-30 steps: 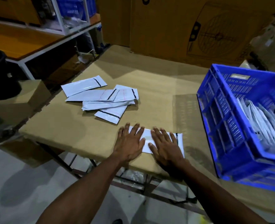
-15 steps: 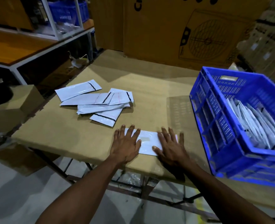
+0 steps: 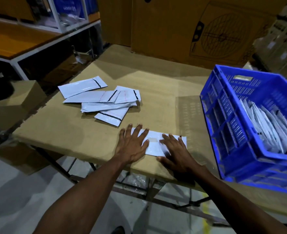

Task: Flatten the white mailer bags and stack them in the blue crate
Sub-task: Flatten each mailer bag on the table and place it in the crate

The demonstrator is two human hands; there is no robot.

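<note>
Both palms pressing mailer (image 3: 154,146) flat at near edge of table (image 3: 58,132). Left hand (image 3: 132,146), right hand (image 3: 176,152) lying spread, fingers straight, gripping nothing, likely squeezing air out. Pile (image 3: 104,102) waiting behind. Crate (image 3: 223,132) sitting just right, likely for short transfer.

Your left hand (image 3: 132,146) and right hand (image 3: 176,152) lie flat, fingers spread, pressing one white mailer bag (image 3: 156,146) against the brown surface (image 3: 156,85) near its front edge. Just beyond your left hand, a loose pile of white mailer bags (image 3: 104,100) with black strips overlaps on the surface. To the right of your right hand sits a blue crate (image 3: 227,115), holding more white bags (image 3: 271,129) leaning in a row. Large cardboard boxes (image 3: 190,26) stand beyond the surface.
</note>
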